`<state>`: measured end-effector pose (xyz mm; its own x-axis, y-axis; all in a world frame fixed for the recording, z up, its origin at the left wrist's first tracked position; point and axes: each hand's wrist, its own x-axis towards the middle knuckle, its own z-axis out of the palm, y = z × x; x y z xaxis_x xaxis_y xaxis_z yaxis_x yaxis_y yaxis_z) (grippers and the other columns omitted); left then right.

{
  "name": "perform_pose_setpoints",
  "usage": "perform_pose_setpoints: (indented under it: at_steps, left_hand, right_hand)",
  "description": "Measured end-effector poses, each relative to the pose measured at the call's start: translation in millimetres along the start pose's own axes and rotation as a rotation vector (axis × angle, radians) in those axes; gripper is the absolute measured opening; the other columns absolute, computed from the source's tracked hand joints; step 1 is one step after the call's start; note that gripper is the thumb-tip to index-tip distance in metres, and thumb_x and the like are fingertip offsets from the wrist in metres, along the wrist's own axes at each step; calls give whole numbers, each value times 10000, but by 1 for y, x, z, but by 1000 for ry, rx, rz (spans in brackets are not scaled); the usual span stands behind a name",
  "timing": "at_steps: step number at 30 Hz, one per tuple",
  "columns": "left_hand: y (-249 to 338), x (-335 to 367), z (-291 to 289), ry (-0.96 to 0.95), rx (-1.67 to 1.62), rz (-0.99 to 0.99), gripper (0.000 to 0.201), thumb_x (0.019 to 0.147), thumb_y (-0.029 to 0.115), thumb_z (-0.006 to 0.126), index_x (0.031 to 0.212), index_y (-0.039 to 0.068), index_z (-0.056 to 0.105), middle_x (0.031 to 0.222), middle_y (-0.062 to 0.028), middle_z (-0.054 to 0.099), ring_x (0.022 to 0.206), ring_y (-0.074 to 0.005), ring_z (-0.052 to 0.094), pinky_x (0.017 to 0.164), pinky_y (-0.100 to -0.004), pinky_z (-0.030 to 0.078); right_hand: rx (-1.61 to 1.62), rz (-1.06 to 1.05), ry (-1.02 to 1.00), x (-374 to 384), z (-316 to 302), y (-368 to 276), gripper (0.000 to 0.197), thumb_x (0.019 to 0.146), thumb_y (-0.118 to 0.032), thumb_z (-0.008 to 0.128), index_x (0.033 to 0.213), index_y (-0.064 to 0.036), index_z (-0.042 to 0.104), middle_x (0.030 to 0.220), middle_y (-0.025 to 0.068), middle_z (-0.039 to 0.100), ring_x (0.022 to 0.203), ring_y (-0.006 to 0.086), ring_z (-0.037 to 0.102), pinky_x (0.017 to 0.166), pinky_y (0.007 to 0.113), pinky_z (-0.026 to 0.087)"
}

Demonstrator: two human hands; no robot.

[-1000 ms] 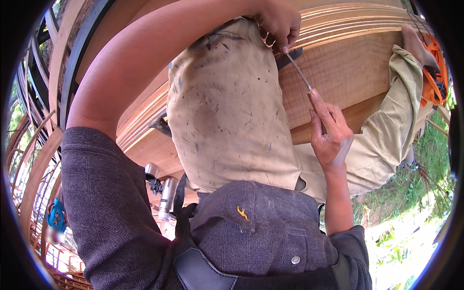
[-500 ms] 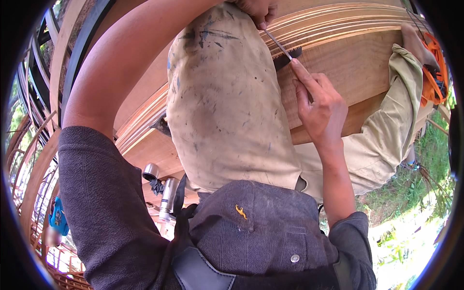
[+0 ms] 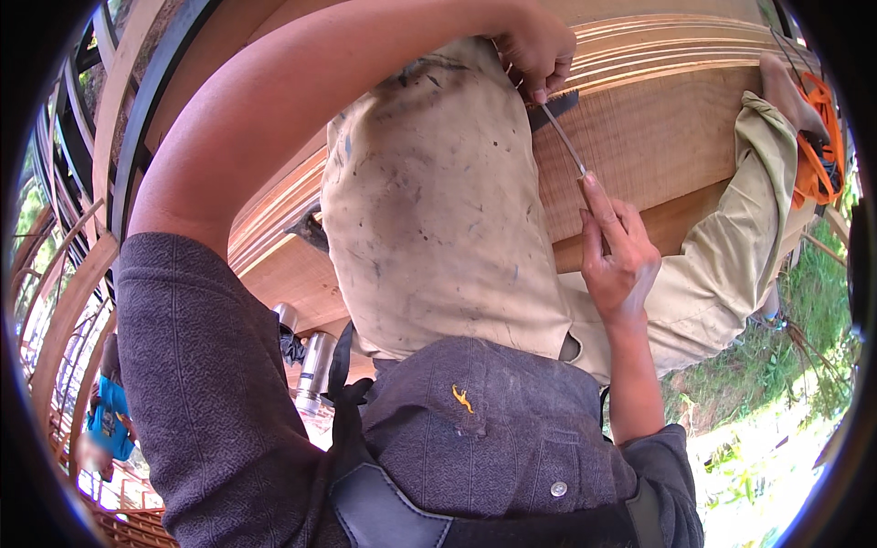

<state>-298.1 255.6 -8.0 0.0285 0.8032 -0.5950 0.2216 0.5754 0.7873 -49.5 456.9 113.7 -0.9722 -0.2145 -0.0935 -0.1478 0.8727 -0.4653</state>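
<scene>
Right hand (image 3: pixel 621 260) dropped lower, both hands pinching thin strip (image 3: pixel 565 140) (taut).

Warm browns, dusty cream and one flash of orange.

The trousers (image 3: pixel 438 228) are pale cream, speckled with dark smudges and a few small bluish dots (thickest near the top). The shirt (image 3: pixel 210 393) is grey-violet with a fine woven fleck, and carries a tiny yellow-orange mark and a pale round button. The board (image 3: pixel 658 146) is reddish-brown with close, wavy grain; the strips (image 3: pixel 676 46) stacked above it run in alternating light tan and darker brown stripes. The thin blade (image 3: pixel 564 139) is silvery grey. The cord (image 3: pixel 813 146) is bright orange. The grass (image 3: pixel 776 347) is green, bleached to near white in the sun.
</scene>
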Motion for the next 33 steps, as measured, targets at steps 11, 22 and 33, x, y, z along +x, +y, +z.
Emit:
perform_pose_setpoints:
  at_steps: [11, 22, 33]
  left_hand:
    - [-19, -23, -6, 208, 232, -75, 204, 808, 239, 865, 929, 81, 821, 861, -123, 783, 793, -264, 732, 691, -438, 551]
    - [-7, -29, -3, 194, 49, -26, 212, 858, 283, 850, 932, 87, 823, 855, -73, 791, 794, -201, 735, 697, -392, 564]
    - [6, -10, 13, 157, 124, 30, 240, 821, 279, 871, 955, 85, 822, 899, -116, 794, 830, -253, 745, 712, -429, 567]
  right_hand:
    - [-139, 9, -37, 38, 20, -22, 639, 833, -73, 795, 1409, -339, 719, 938, 20, 687, 670, 254, 669, 593, 375, 533]
    - [-44, -34, 36, 15, 8, -3, 647, 837, -51, 813, 1414, -328, 718, 932, 17, 694, 662, 217, 645, 601, 369, 529]
    - [-21, 11, -11, 0, 1, -4, 650, 838, -31, 812, 1420, -304, 718, 954, 34, 698, 678, 228, 662, 611, 370, 536]
